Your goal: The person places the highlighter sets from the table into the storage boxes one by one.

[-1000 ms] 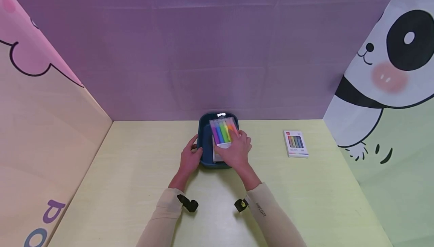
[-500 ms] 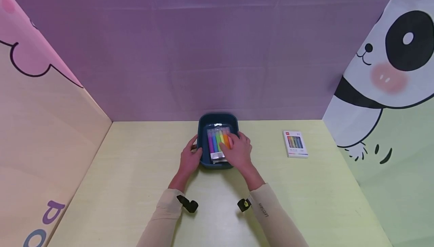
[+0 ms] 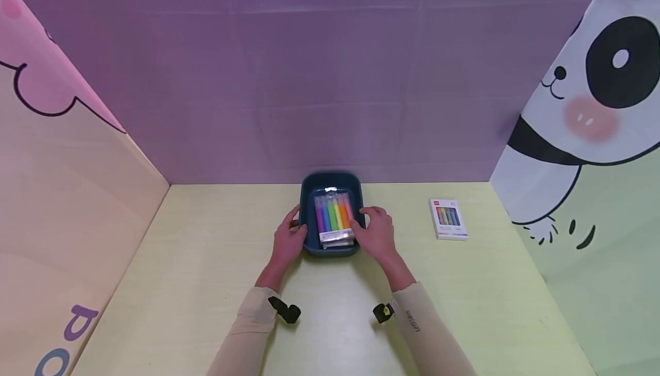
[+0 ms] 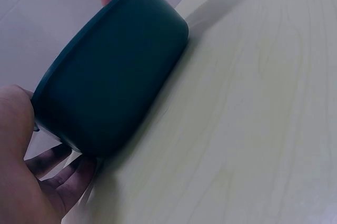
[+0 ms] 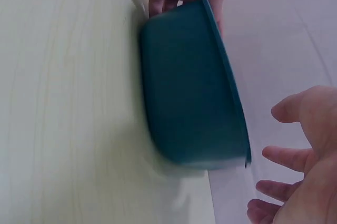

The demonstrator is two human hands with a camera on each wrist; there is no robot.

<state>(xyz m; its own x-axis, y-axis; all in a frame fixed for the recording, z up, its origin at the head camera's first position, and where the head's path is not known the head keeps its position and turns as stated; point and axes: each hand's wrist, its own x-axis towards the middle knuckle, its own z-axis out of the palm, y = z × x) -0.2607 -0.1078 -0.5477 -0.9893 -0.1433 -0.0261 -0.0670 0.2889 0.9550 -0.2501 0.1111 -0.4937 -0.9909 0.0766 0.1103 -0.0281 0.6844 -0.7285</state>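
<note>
The pack of coloured markers (image 3: pixel 334 214) has been let go by the right hand (image 3: pixel 377 232), its fingers now spread, and seems settled toward the near end of the teal basin (image 3: pixel 330 180). Near the far edge of the table (image 3: pixel 206 273), the basin is gripped by the left hand (image 3: pixel 287 243).

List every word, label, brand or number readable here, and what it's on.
"O", likely: blue letter on the left wall, cut off by the frame.
"P", apparently: purple letter, turned, same wall.
Right sleeve: lettering too blurred.
White box: print too small.
Marker pack: nothing legible on its label.
</note>
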